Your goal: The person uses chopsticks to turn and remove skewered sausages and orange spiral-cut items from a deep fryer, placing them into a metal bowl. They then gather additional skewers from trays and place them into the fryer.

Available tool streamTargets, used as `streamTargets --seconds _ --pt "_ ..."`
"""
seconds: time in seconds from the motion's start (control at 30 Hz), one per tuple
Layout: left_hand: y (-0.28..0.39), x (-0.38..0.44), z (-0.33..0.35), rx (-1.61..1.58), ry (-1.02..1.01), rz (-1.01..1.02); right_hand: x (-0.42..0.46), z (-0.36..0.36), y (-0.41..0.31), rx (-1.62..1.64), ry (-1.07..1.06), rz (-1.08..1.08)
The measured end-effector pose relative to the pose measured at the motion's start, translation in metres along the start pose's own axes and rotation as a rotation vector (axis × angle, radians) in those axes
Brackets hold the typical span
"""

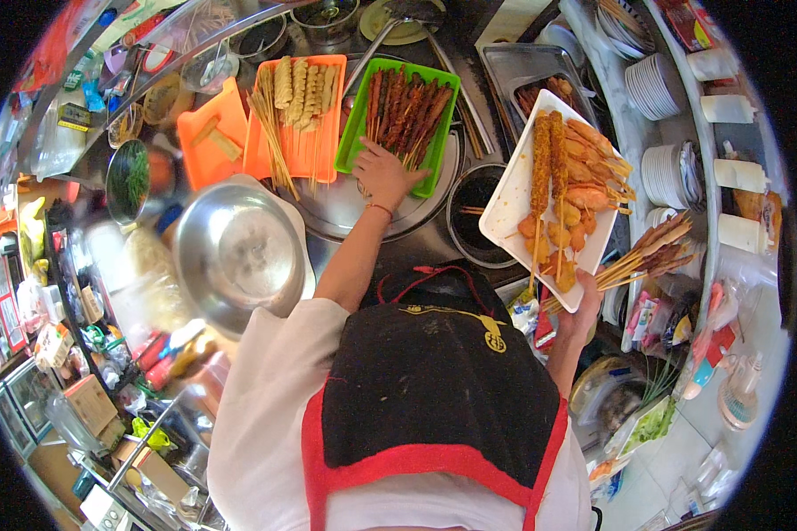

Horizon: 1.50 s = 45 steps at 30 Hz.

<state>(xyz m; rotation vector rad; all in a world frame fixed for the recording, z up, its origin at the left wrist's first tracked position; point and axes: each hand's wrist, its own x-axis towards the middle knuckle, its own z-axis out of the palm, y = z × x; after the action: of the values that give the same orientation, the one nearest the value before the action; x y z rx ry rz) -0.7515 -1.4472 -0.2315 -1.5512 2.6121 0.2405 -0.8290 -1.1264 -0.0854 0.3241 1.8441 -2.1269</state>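
Observation:
My left hand (386, 174) reaches over the near edge of a green plastic tray (354, 136). Its fingers are spread above the sticks of dark red meat skewers (405, 106); whether they touch is hard to see. At the right, my right hand (583, 312) grips the near corner of a tilted white tray (508, 192). Two long crumb-coated skewers (540, 162) and several orange fried pieces (579, 162) lie on that tray. A bundle of meat skewers (657, 249) sticks out beside the same hand, apparently held by its sticks against the tray.
An orange tray (332, 156) of pale skewers (299, 86) stands left of the green one. Closer is a large steel bowl (242, 249). A pot of dark liquid (478, 229) sits right of a round metal platter (372, 216). Stacked plates (651, 86) line the right shelf.

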Motion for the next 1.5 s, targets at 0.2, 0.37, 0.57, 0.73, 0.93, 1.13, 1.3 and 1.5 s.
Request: streamTargets --seconds 0.2,0.37,0.57,0.73,0.93,1.13,1.3,1.5 --pt "0.001 0.014 0.051 -0.079 0.081 -0.064 0.012 -0.024 0.019 0.007 0.084 0.050" --pt "-0.010 0.021 0.039 -0.252 0.026 0.116 0.012 -0.007 0.015 0.066 0.080 -0.024" --pt "-0.029 0.050 0.050 -0.371 -0.178 0.086 0.013 -0.003 0.016 0.089 0.007 -0.043" --pt "-0.044 0.055 0.048 -0.472 -0.236 0.141 0.009 0.000 0.014 0.112 -0.018 -0.004" --pt "-0.053 0.056 0.029 -0.563 -0.136 0.150 0.012 -0.001 0.014 0.066 0.009 0.008" --pt "-0.062 0.037 -0.012 -0.759 -0.166 0.062 0.030 -0.013 0.023 0.040 -0.038 0.029" --pt "-0.082 -0.018 -0.058 -0.871 -0.256 -0.080 0.031 -0.001 0.025 0.042 -0.122 0.054" --pt "-0.152 -0.061 -0.082 -1.087 -0.179 -0.223 0.039 0.083 0.079 0.025 -0.246 0.109"
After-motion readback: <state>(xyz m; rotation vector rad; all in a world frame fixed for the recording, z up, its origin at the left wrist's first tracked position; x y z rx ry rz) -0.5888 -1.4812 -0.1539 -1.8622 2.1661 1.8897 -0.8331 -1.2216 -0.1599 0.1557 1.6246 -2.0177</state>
